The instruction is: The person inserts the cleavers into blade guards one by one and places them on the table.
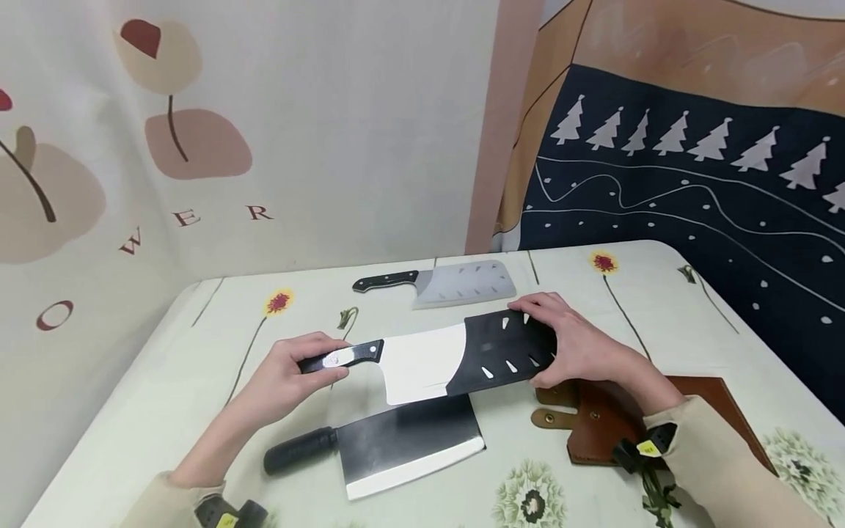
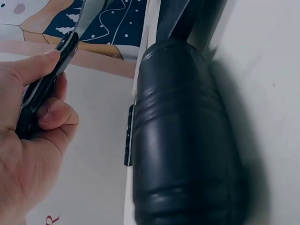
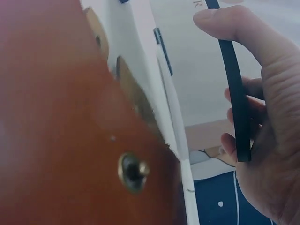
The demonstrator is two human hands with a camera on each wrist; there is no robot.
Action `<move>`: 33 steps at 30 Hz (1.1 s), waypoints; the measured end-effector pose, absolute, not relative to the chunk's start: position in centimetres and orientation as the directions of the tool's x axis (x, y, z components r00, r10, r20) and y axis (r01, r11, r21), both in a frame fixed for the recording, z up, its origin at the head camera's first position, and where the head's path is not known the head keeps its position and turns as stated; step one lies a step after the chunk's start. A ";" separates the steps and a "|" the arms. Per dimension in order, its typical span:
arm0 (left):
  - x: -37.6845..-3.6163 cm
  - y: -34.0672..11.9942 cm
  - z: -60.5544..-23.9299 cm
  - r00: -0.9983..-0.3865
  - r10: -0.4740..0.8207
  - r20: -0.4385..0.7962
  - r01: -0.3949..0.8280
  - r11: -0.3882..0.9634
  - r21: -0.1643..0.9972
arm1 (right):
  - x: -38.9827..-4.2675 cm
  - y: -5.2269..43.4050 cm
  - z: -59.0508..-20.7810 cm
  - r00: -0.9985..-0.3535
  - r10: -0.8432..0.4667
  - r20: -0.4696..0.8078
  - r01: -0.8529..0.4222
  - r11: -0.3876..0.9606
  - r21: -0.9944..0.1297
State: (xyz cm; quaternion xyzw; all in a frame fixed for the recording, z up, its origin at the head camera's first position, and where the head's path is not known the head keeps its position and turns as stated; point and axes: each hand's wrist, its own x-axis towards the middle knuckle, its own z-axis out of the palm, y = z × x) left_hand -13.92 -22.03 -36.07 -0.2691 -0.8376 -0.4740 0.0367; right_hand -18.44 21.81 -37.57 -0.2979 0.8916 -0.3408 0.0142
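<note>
My left hand (image 1: 284,378) grips the black riveted handle of a cleaver (image 1: 422,364), raised above the table. A black slotted blade guard (image 1: 495,348) covers the far part of its blade, while bright bare steel shows near the handle. My right hand (image 1: 584,341) holds the guard's outer end, thumb on one edge and fingers on the other. In the right wrist view the guard (image 3: 234,93) appears edge-on between thumb and fingers. Below lies a second cleaver (image 1: 409,444) with a dark blade, bright edge and ribbed black handle (image 2: 183,131).
At the back of the table (image 1: 310,293) lies another cleaver (image 1: 462,284) with a pale slotted cover on its blade. A brown leather sheath (image 1: 597,433) with snap straps lies under my right forearm. A patterned curtain (image 1: 370,132) hangs behind the table.
</note>
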 end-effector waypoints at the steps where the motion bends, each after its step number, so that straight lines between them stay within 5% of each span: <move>1: -14.0 -21.9 -36.2 -0.853 0.413 0.318 0.485 0.405 0.775 | -18.5 21.9 -37.6 -0.821 -0.542 0.180 -0.526 0.592 -0.610; 16: -13.9 -18.5 -37.1 -0.873 0.421 0.247 0.428 0.417 0.802 | -18.3 19.2 -37.7 -0.780 -0.605 0.161 -0.566 0.571 -0.595; 33: -13.3 -16.9 -38.4 -0.890 0.317 0.327 0.444 0.443 0.779 | -18.3 18.4 -37.5 -0.796 -0.583 0.160 -0.557 0.603 -0.571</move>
